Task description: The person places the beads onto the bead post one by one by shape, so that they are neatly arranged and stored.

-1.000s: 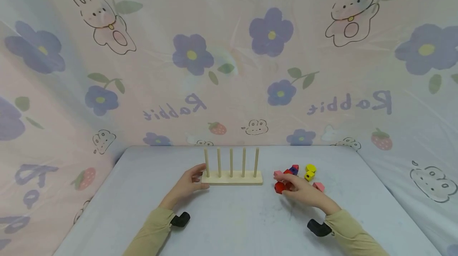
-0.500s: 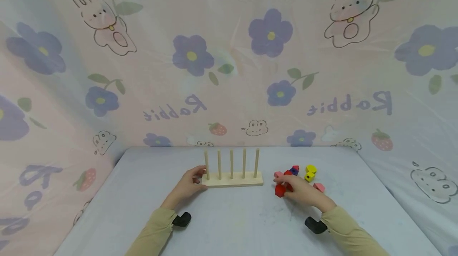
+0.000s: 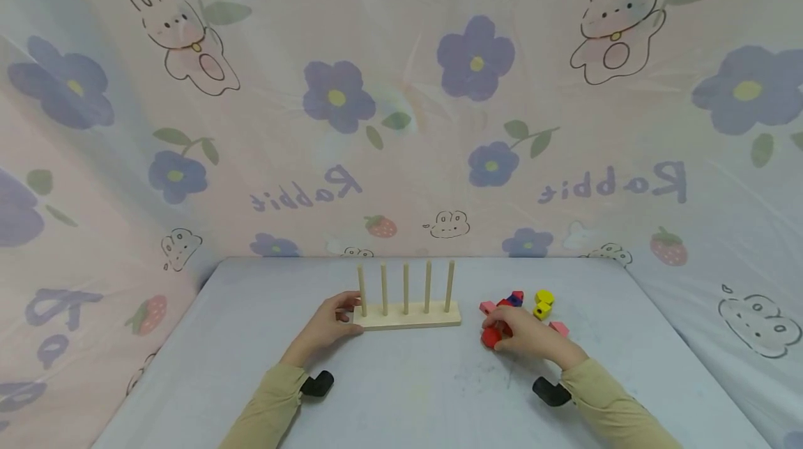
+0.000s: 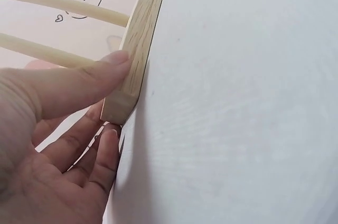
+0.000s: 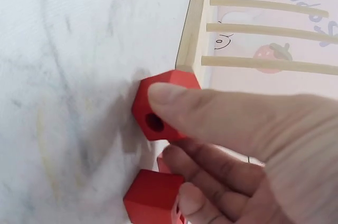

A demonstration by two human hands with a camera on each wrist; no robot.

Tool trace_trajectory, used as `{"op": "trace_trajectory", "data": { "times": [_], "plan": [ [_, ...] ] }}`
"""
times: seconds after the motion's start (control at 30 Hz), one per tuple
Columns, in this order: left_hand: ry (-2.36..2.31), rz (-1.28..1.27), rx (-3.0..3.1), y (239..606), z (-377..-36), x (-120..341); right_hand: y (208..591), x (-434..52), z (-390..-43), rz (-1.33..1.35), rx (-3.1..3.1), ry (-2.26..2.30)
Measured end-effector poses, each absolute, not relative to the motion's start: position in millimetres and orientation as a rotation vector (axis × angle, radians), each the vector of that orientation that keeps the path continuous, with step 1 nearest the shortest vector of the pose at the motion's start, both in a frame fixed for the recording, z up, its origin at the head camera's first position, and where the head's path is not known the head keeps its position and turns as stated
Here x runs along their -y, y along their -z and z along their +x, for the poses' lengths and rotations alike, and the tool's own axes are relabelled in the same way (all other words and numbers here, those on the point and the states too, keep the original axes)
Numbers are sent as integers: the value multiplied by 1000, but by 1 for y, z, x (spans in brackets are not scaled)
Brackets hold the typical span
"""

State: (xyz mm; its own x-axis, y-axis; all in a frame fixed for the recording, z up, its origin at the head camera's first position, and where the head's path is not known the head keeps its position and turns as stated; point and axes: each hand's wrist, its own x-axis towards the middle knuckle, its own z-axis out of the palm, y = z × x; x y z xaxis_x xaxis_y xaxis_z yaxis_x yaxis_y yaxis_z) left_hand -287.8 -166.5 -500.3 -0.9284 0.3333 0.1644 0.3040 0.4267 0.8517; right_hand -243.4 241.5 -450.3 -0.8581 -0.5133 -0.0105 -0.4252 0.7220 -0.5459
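Observation:
A wooden rack (image 3: 410, 321) with a row of several upright pegs stands on the table. My left hand (image 3: 325, 329) grips its left end, the thumb (image 4: 108, 73) on the front face and the fingers behind that end. To the right of the rack, my right hand (image 3: 530, 339) pinches a red faceted bead (image 5: 182, 78) between thumb and fingers. A dark round hole shows in this bead just below the thumb. Close under the curled fingers in the right wrist view sits a red cube bead (image 5: 150, 195).
Behind the right hand lie a pink bead (image 3: 487, 307), a dark blue bead (image 3: 515, 299), yellow beads (image 3: 543, 309) and another pink bead (image 3: 559, 328). The white table (image 3: 401, 393) meets a patterned curtain (image 3: 401, 156) at the back.
My right hand has drawn the red bead slightly towards me, and the bead's outline has turned. The rack has shifted a little towards me, with my left hand still at its end.

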Motion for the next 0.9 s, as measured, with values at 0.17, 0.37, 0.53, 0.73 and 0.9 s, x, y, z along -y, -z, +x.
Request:
{"op": "trace_trajectory", "data": {
  "times": [0.17,0.37,0.53,0.73,0.9],
  "plan": [
    [-1564,603,-2594,501,-289,170,451,-239,-244,-726,-2724,839],
    [-1573,623,-2567,501,-289,173,453,-239,-245,-734,-2702,863],
    [-1603,684,-2526,501,-291,174,449,-239,-246,-823,-2711,916],
    [-1596,750,-2501,498,-292,174,427,-233,-247,-1011,-2731,1117],
    [-1534,756,-2535,499,-295,173,405,-215,-252,-1053,-2631,1355]
  ]
}}
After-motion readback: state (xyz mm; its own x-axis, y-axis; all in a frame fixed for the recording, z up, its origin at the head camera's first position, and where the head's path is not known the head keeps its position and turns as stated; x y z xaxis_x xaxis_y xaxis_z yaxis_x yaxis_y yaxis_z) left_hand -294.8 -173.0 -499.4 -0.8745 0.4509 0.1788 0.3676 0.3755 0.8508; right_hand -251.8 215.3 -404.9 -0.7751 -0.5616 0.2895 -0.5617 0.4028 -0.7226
